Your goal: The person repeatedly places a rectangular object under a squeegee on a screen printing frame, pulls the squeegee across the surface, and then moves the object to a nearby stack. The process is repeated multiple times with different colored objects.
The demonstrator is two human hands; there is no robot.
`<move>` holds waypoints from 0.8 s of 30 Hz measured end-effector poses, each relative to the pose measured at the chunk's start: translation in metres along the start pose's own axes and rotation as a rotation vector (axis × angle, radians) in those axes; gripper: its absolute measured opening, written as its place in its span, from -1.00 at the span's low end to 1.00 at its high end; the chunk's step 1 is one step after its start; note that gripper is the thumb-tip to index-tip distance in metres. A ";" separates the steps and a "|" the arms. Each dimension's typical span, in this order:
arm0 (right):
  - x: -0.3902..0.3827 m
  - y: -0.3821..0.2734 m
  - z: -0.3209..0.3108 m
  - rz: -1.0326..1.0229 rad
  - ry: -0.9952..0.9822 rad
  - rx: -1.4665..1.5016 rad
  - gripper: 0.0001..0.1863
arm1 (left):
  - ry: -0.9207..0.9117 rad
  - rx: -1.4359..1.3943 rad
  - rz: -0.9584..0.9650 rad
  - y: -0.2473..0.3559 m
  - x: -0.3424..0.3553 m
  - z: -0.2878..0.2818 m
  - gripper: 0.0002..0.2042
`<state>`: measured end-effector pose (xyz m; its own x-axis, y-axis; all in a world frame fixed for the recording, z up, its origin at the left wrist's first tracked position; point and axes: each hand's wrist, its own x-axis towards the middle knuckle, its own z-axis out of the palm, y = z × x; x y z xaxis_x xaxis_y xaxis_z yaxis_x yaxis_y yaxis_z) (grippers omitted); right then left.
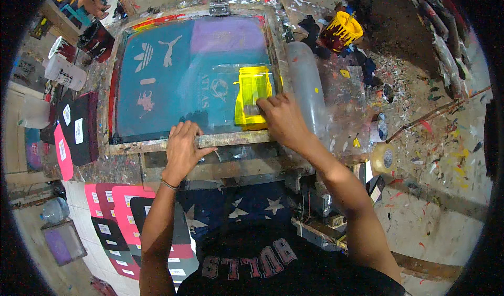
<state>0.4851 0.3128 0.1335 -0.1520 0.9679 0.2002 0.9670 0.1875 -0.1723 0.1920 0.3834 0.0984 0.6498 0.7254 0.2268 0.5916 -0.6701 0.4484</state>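
left hand [184,148]: flat, fingers spread, pressing the near wooden edge of the screen frame [157,145], holding nothing | right hand [282,118]: grip closed on the yellow squeegee [252,95] | squeegee: on the teal mesh, right side of frame, near its front edge | yellow paint pot [342,30]: far right on desk

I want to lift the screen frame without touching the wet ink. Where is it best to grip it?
Probably the near wooden rail of the frame, taken from the front. It is bare wood facing the person, the left hand rests on it, and the hinge sits at the far edge. The right hand and the yellow ink are on the mesh.
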 end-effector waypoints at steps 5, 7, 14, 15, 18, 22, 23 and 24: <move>-0.017 -0.008 0.001 -0.052 0.098 0.022 -0.74 | 0.087 0.053 0.041 0.003 -0.005 0.003 -0.50; -0.018 -0.011 0.003 -0.081 0.141 -0.061 -0.74 | 0.147 0.113 0.060 0.008 -0.008 0.003 -0.51; 0.005 -0.023 -0.072 -0.092 0.564 -0.185 -0.49 | 0.446 0.166 0.093 0.059 0.023 -0.081 -0.45; 0.028 -0.018 -0.095 -0.146 0.667 -0.195 -0.50 | 0.637 0.142 0.046 0.072 0.026 -0.084 -0.44; 0.071 -0.014 -0.150 -0.081 0.669 -0.242 -0.47 | 0.634 -0.010 -0.026 0.103 0.023 -0.018 -0.38; 0.109 -0.008 -0.203 -0.037 0.632 -0.207 -0.39 | 0.083 -0.481 0.076 0.176 0.018 0.101 -0.34; 0.112 -0.008 -0.209 -0.059 0.663 -0.132 -0.34 | 0.081 -0.438 0.185 0.195 0.021 0.100 -0.34; 0.114 -0.015 -0.214 0.012 0.623 -0.063 -0.35 | -0.063 -0.695 0.111 0.212 0.027 0.089 -0.39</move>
<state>0.4973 0.3845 0.3656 -0.0121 0.6865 0.7270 0.9810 0.1489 -0.1243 0.3774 0.2468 0.1225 0.7275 0.6343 0.2617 0.0921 -0.4682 0.8788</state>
